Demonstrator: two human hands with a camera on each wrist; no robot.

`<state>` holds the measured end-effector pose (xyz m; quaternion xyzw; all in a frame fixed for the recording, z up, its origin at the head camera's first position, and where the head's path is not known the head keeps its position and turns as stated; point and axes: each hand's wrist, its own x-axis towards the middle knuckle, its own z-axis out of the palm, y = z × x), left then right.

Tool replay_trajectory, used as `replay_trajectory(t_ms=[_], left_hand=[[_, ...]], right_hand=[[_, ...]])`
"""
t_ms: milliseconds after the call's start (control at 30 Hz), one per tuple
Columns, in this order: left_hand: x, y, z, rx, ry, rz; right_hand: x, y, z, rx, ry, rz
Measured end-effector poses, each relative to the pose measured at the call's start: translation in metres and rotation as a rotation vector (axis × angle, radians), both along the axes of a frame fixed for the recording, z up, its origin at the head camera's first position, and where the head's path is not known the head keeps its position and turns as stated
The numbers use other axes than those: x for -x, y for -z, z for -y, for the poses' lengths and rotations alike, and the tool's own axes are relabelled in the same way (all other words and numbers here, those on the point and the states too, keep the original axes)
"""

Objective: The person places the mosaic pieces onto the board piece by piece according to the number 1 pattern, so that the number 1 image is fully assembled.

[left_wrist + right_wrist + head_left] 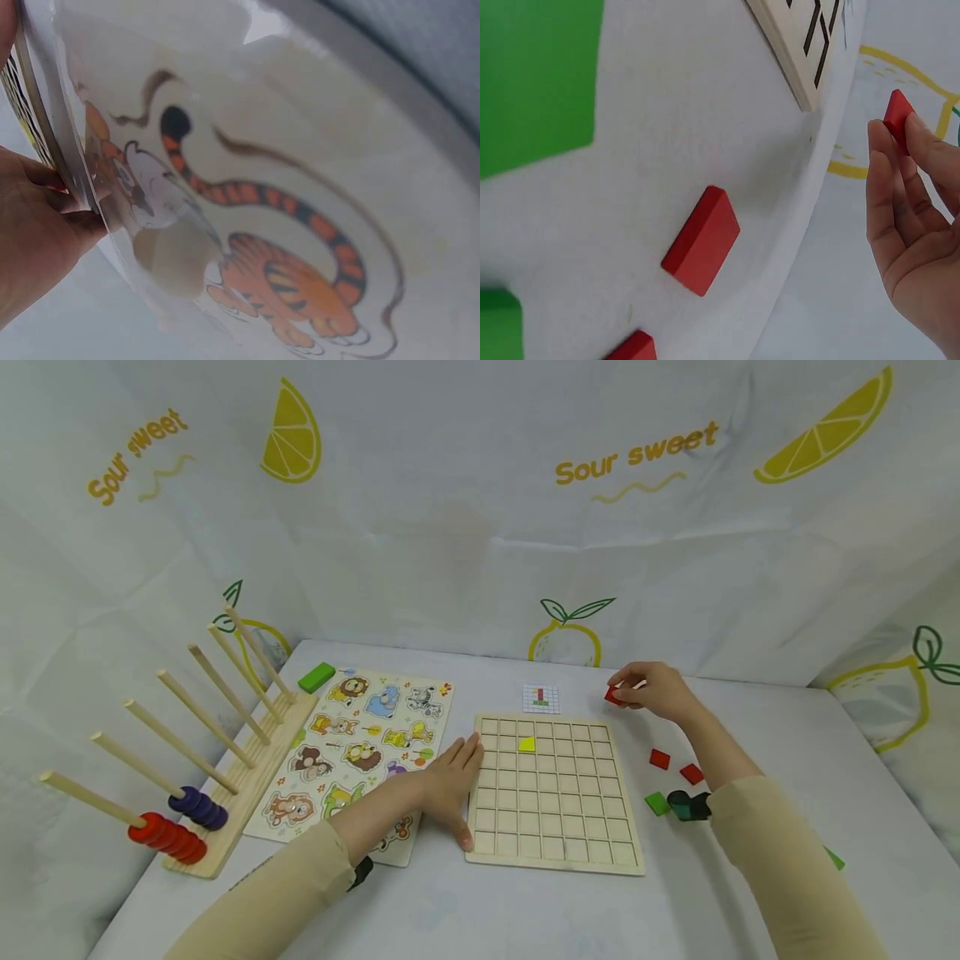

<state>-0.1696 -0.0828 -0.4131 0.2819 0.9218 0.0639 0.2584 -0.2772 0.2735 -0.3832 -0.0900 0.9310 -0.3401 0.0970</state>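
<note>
The right hand (656, 690) pinches a small red square wooden tile (612, 695) between thumb and fingertips, lifted just off the white tabletop (480, 910) at about one o'clock from the pale wooden grid board (555, 793). The right wrist view shows the same tile (897, 120) gripped at the fingertips (881, 161). The left hand (450, 785) lies flat with straight fingers against the board's nine o'clock edge, steadying it, its wrist over the animal peg puzzle (360, 752).

Judging by the board, the work is barely begun: only one yellow tile (527, 744) sits in a cell near the top, and every other cell is bare. A small pattern card (541, 697) lies at twelve o'clock from the board. At three o'clock two more red tiles (675, 766) and a green tile (657, 802) wait on the tabletop. Far out at nine o'clock stands a wooden peg rack (225, 777) with red and purple rings, and a green block (316, 677) lies beyond the puzzle.
</note>
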Motion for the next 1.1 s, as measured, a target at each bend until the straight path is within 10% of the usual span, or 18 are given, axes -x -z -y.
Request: replay_trajectory(t_ms=[1100], left_hand=[[0.000, 0.002, 0.001, -0.014, 0.001, -0.002]], right_hand=[[-0.024, 0.018, 0.084, 0.010, -0.359, 0.047]])
